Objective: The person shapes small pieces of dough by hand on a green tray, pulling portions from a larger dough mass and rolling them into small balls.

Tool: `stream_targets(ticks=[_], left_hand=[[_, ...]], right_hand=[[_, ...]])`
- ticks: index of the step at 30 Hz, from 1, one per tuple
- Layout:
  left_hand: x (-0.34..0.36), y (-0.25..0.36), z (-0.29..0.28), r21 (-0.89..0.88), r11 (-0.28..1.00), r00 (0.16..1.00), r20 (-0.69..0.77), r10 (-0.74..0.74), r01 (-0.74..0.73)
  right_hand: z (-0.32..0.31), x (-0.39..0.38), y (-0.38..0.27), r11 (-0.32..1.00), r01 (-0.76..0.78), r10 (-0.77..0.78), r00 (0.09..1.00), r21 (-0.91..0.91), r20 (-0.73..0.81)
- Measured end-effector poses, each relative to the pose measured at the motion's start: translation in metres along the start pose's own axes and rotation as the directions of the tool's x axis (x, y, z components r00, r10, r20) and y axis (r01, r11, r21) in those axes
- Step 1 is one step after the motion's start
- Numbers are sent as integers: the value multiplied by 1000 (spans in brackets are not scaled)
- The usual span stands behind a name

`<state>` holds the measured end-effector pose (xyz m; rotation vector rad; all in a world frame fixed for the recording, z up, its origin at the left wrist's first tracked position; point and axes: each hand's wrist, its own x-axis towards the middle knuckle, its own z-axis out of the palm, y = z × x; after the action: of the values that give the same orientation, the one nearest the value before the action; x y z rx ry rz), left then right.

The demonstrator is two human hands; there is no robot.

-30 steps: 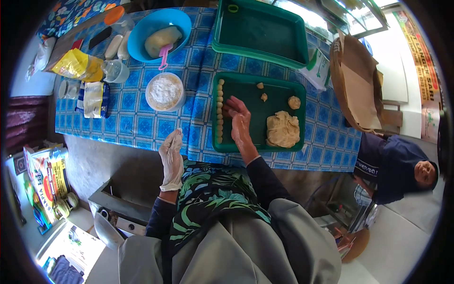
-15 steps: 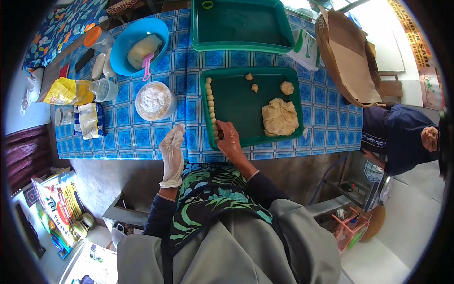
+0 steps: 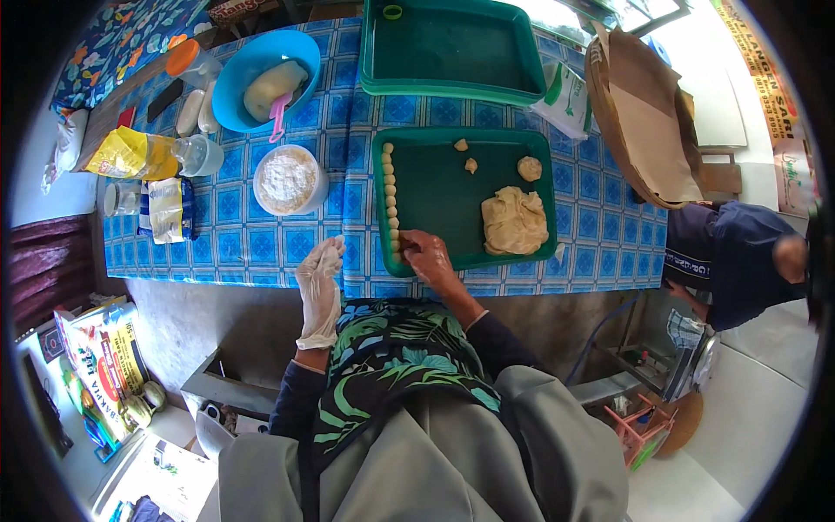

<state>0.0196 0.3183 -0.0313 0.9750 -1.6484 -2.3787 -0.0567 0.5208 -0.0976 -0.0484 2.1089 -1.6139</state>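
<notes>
A: In the head view, what has been done?
B: Small dough balls are lined along the green tray's left wall; a large dough lump is left undivided.
A: The hands?
B: The right hand is bent against the row's near end, any grip hidden. The gloved left hand is held apart; its closure cannot be told.

Table bright and mostly sharp, white glare beyond its far right corner, dim shade under its near edge, person's head blurred past its right edge, lines bowing toward black rim
</notes>
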Motion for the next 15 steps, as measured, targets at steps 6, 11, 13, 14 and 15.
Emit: stream_targets(ticks=[6, 11, 13, 14, 15], left_hand=[[-4, 3, 2, -49, 997, 998, 26, 52, -51], [-5, 10, 5, -58, 995, 995, 40, 87, -84], [-4, 8, 2, -46, 997, 998, 8, 60, -60], [-3, 8, 0, -35, 999, 999, -29, 36, -37], [-2, 8, -3, -38, 998, 999, -33, 41, -42]], right_hand=[[7, 49, -35, 985, 145, -170, 908, -93, -383], [8, 93, -47, 986, 153, -164, 920, -60, -356], [14, 106, -44, 955, 281, -291, 813, -99, -504], [17, 111, -47, 974, 226, -201, 876, 4, -438], [19, 114, -53, 982, 158, -112, 927, 102, -358]])
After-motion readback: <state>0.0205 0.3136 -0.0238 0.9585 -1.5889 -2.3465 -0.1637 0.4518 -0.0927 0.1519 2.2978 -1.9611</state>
